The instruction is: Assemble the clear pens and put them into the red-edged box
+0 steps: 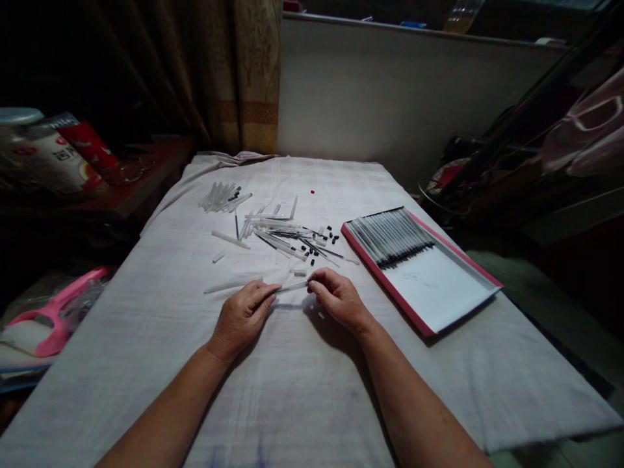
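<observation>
My left hand point(244, 318) is closed around one end of a clear pen barrel point(292, 286), which lies almost level just above the cloth. At the barrel's other end, the fingertips of my right hand point(338, 299) are pinched together. A small dark part shows there, partly hidden by the fingers. Another clear barrel point(229, 285) rests on the cloth by my left knuckles. Beyond my hands lies a loose pile of clear pen barrels point(273, 223), with thin dark refills point(316, 246) among them. Several small black end plugs point(312, 252) are scattered beside the pile, and a clear cap point(298, 273) lies nearer.
A pink-edged box lid point(414, 302) at the right holds a row of pens point(387, 235). A bundle of clear caps point(218, 196) lies far left, and a red bit point(312, 192) farther back. Jars point(53, 156) stand on a side table; pink-handled scissors point(56, 312) are at the left edge.
</observation>
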Motion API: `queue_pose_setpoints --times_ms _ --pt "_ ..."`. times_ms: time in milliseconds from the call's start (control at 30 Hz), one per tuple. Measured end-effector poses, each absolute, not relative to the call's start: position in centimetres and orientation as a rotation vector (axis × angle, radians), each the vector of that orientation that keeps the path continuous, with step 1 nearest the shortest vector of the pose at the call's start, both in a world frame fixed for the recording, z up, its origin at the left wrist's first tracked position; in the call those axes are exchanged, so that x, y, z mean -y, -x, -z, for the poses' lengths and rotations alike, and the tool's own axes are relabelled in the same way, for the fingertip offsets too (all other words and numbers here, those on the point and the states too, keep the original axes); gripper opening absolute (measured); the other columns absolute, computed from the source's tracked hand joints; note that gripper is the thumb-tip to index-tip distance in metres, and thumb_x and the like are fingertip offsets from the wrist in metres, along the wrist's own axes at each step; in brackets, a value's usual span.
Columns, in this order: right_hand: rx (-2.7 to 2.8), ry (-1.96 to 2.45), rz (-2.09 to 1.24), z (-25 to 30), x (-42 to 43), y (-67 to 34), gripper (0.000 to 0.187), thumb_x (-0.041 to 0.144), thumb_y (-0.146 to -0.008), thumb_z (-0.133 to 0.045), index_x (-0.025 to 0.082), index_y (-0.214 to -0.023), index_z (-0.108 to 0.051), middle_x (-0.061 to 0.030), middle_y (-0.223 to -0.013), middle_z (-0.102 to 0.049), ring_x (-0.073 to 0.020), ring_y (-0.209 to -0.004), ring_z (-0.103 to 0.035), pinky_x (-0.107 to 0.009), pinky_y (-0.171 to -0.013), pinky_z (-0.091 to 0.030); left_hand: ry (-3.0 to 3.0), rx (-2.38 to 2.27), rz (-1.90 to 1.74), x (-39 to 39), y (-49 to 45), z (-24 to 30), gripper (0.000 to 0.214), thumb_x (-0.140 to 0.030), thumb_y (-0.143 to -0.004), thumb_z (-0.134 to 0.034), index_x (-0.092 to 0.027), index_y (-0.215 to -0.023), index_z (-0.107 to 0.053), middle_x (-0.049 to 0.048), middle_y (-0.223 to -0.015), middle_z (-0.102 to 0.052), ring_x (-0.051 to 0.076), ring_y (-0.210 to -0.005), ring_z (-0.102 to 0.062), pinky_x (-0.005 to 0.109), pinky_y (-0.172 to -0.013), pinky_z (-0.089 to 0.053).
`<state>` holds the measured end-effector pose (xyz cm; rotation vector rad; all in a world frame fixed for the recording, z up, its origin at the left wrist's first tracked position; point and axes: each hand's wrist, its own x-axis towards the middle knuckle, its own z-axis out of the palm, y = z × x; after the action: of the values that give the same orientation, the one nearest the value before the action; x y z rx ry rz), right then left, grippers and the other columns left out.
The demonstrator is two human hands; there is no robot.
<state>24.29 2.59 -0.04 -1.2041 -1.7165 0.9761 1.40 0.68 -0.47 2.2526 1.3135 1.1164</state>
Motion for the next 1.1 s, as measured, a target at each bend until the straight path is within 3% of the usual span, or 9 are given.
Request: queue_pose_setpoints --times_ms 100,233,400,533,667,800,933,1100 --pt "1.723 1.240 -0.978 0.07 -2.61 -24.37 0.025 0.037 -0.091 -0.051 0.020 -0.077 -0.063 -0.0002 -0.070 -0.065 -0.0121 -0.059 -0.058 -0.024 -0.057 -0.043 -2.247 -1.312 -1.116 -0.69 -1.39 0.45 0.024 -0.024 -0.091 -0.054 -0.023 -0.107 -0.072 0.0048 -0.093 -0.072 0.016 -0.084 -0.067 0.025 -0.076 -0.053" --pt "1.662 1.180 -1.029 0.13 -2.68 -24.54 0.019 0.035 -0.087 -0.058 0.021 -0.099 -0.063 -0.0001 -0.079 -0.067 -0.0124 -0.063 -0.060 -0.023 -0.057 -0.045 -2.221 -1.331 -1.104 -0.68 -1.37 0.44 0.025 -0.026 -0.091 -0.053 -0.023 -0.107 -0.072 0.0051 -0.093 -0.072 0.016 -0.085 -0.067 0.026 -0.077 -0.053" --pt "1.692 1.213 -0.979 -0.08 -2.73 -24.53 0.019 0.034 -0.089 -0.052 0.020 -0.080 -0.061 -0.0006 -0.070 -0.064 -0.0133 -0.065 -0.058 -0.025 -0.059 -0.044 -2.216 -1.322 -1.108 -0.70 -1.33 0.59 0.025 -0.026 -0.091 -0.053 -0.023 -0.108 -0.072 0.0051 -0.093 -0.072 0.016 -0.085 -0.068 0.025 -0.077 -0.054" --pt "1.678 1.181 -0.994 -0.16 -2.61 -24.48 0.016 0.032 -0.086 -0.057 0.021 -0.096 -0.062 0.0007 -0.073 -0.065 -0.0128 -0.063 -0.057 -0.025 -0.060 -0.044 -2.210 -1.324 -1.113 -0.75 -1.33 0.67 0.025 -0.026 -0.091 -0.054 -0.023 -0.108 -0.072 0.0050 -0.094 -0.072 0.017 -0.087 -0.068 0.026 -0.078 -0.054" --pt "1.698 1.203 -0.989 -0.16 -2.54 -24.47 0.015 0.034 -0.088 -0.055 0.021 -0.084 -0.062 0.0009 -0.070 -0.064 -0.0130 -0.062 -0.058 -0.024 -0.059 -0.044 -2.221 -1.312 -1.110 -0.73 -1.37 0.50 0.025 -0.025 -0.091 -0.054 -0.023 -0.108 -0.072 0.0049 -0.093 -0.072 0.016 -0.085 -0.067 0.025 -0.077 -0.054" --pt "1.725 1.196 -0.943 -0.24 -2.61 -24.57 0.015 0.031 -0.085 -0.059 0.021 -0.096 -0.063 0.0009 -0.075 -0.063 -0.0131 -0.066 -0.058 -0.024 -0.062 -0.044 -2.224 -1.322 -1.109 -0.69 -1.38 0.38 0.025 -0.025 -0.091 -0.053 -0.022 -0.107 -0.072 0.0053 -0.092 -0.072 0.016 -0.084 -0.067 0.025 -0.076 -0.054" --pt "1.752 1.189 -0.943 -0.30 -2.62 -24.61 0.013 0.030 -0.087 -0.055 0.020 -0.085 -0.063 0.0012 -0.070 -0.062 -0.0127 -0.064 -0.057 -0.025 -0.063 -0.044 -2.219 -1.329 -1.086 -0.69 -1.33 0.47 0.025 -0.025 -0.091 -0.054 -0.023 -0.107 -0.072 0.0052 -0.093 -0.072 0.016 -0.085 -0.067 0.026 -0.076 -0.054" --pt "1.709 1.173 -0.967 -0.28 -2.55 -24.46 0.019 0.031 -0.084 -0.059 0.021 -0.099 -0.064 0.0009 -0.074 -0.065 -0.0118 -0.060 -0.056 -0.024 -0.058 -0.043 -2.209 -1.320 -1.088 -0.70 -1.32 0.50 0.026 -0.024 -0.090 -0.053 -0.023 -0.108 -0.072 0.0054 -0.093 -0.072 0.016 -0.085 -0.067 0.026 -0.076 -0.054"
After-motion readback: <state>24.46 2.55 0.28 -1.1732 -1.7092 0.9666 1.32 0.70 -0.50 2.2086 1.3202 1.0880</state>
